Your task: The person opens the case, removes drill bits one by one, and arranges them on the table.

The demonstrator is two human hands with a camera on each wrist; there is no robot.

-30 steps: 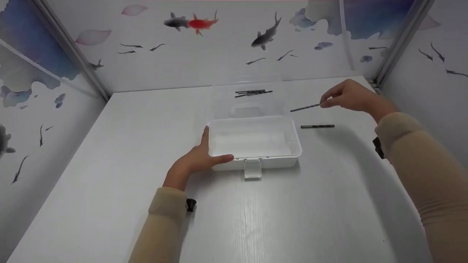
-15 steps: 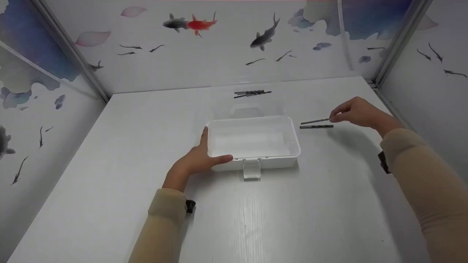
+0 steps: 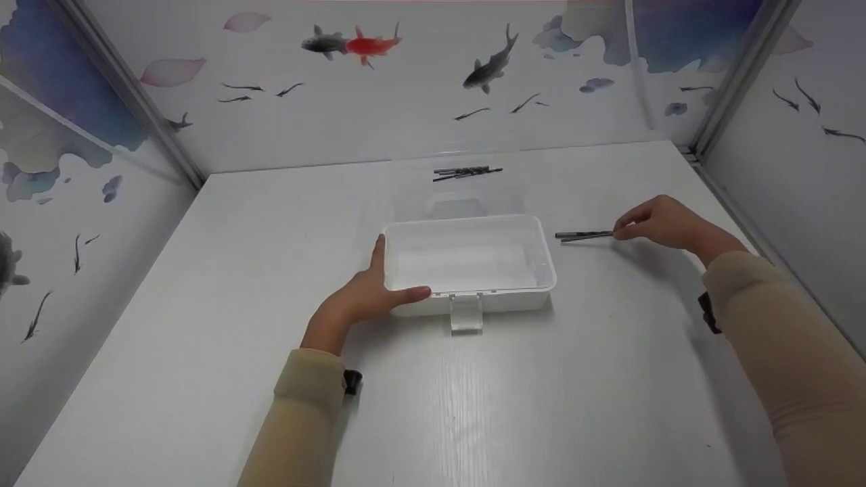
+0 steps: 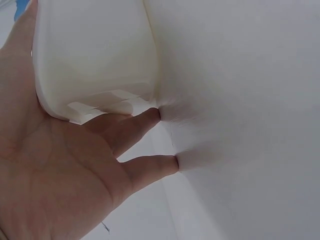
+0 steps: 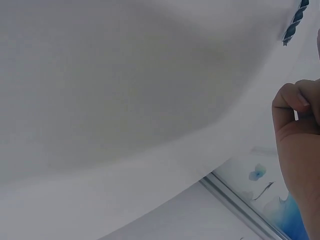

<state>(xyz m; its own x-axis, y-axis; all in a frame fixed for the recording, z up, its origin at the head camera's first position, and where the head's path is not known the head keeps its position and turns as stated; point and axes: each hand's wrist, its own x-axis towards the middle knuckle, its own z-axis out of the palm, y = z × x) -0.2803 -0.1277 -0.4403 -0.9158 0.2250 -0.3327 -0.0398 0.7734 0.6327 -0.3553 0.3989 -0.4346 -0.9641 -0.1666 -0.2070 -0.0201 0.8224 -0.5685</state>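
My left hand (image 3: pixel 365 294) spans the front left corner of an opened white plastic box (image 3: pixel 467 308). Its thumb lies along the front rim. In the left wrist view, straight fingers (image 4: pixel 150 167) reach past the box's end, tips against the white table. To the right of the box, my right hand (image 3: pixel 666 220) pinches a thin twist drill bit (image 3: pixel 574 240) by one end, low over the table. Alongside it lies a thicker, darker drill bit (image 3: pixel 563 235). A fluted end of a drill bit (image 5: pixel 295 22) shows in the right wrist view, near my partly cropped fingers.
Folded back behind the box is its clear lid (image 3: pixel 406 203), where several drill bits (image 3: pixel 467 173) lie in a small bundle. A clear latch (image 3: pixel 467 314) hangs at the box's front. Printed wall panels (image 3: pixel 419 115) with fish border the table (image 3: pixel 304 223) at the back and sides.
The right hand has come down and toward me with the thin drill bit, from above the thicker one to close beside it. The left hand keeps its place on the box.
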